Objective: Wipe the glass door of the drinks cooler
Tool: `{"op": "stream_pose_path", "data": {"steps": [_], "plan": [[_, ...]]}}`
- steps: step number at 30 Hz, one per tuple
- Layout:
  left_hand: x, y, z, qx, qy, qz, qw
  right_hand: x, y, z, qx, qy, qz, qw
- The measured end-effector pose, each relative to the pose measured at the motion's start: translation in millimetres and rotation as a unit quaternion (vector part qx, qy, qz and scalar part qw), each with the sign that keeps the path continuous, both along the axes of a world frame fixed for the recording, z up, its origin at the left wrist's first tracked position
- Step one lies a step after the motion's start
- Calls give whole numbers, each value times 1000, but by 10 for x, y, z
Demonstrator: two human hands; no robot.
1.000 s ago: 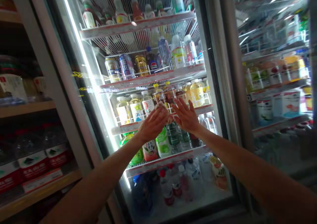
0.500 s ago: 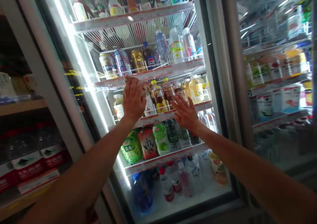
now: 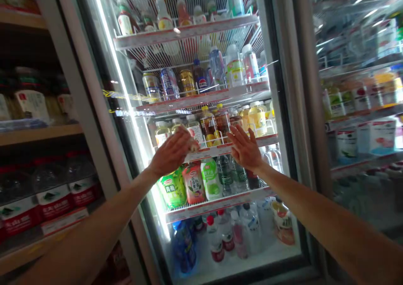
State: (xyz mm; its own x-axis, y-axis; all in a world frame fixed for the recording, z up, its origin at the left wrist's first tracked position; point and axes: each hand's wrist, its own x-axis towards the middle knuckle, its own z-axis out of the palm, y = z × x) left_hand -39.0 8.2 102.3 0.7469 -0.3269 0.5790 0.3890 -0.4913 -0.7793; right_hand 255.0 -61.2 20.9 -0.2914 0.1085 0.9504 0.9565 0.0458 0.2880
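My left hand (image 3: 171, 152) is closed over a crumpled light cloth (image 3: 193, 145), most of which the fingers hide. It lies against the glass door (image 3: 220, 245) of a lit drinks cooler, in front of the third shelf. To its right, my right hand (image 3: 247, 150) rests on the same glass with fingers spread, holding nothing. Behind the glass near the hands stand iced tea bottles (image 3: 208, 125) with yellow caps. Below them are a green drink bottle (image 3: 172, 188) and a red drink bottle (image 3: 193, 183).
A metal door frame (image 3: 302, 121) borders the glass on the right, and another glass-fronted cooler holding cartons (image 3: 382, 136) lies beyond it. On the left, wooden shelves (image 3: 40, 134) carry shrink-wrapped bottle packs (image 3: 56, 199). A bright light strip (image 3: 121, 77) runs down inside the cooler.
My left hand has slid down across the glass with the cloth, from the can shelf's edge to the iced tea shelf's edge. My right hand keeps its place. The view has shifted slightly.
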Motion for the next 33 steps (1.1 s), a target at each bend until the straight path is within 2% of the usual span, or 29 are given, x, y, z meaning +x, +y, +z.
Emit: {"op": "stream_pose_path", "data": {"steps": [3,4,8,9,11,13,14,17,18,20,22,23,24,26,27,28,31,32,33], "plan": [[-67,25,8,-27,-206,-9,978,6,9,-7,-1,4,9,1000],[-77,31,-14,-30,-217,-14,976,7,10,-9,-3,5,10,1000],[-132,56,-133,-38,-7,-13,999,5,2,-10,-6,5,6,1000],[-164,65,-144,-44,-15,-13,999,4,0,-10,-5,5,4,1000],[-240,82,-152,-55,-149,-17,987,3,-1,-10,-2,4,3,1000],[-302,90,-184,-57,-269,-23,961,3,-2,-9,3,2,2,1000],[-320,88,-217,-58,-270,-24,961,2,-4,-9,7,0,3,1000],[-343,74,-339,-59,-104,-11,993,0,-12,-6,11,-4,9,1000],[-349,69,-369,-61,-79,-7,995,-1,-17,-5,10,-3,12,1000],[-361,62,-409,-66,-164,-9,984,-4,-25,-2,0,2,14,1000],[-367,54,-455,-63,-294,-13,954,-5,-28,-3,-11,12,11,1000],[-369,50,-490,-58,-306,-11,950,-5,-28,-4,-15,16,10,1000],[-373,47,-530,-53,-270,-6,961,-4,-26,-6,-17,17,10,1000],[-397,48,-612,-43,-121,4,992,-1,-21,-10,-17,15,10,1000],[-416,50,-646,-42,-80,7,996,0,-19,-11,-16,14,10,1000],[-434,53,-674,-45,-90,11,995,0,-17,-13,-14,15,10,1000],[-424,34,-754,-48,-275,12,960,-1,-14,-14,-14,16,6,1000],[-389,17,-788,-42,-285,10,958,-2,-13,-14,-12,15,4,1000],[-343,-3,-824,-33,-240,7,970,-2,-11,-14,-10,12,3,1000]]}}
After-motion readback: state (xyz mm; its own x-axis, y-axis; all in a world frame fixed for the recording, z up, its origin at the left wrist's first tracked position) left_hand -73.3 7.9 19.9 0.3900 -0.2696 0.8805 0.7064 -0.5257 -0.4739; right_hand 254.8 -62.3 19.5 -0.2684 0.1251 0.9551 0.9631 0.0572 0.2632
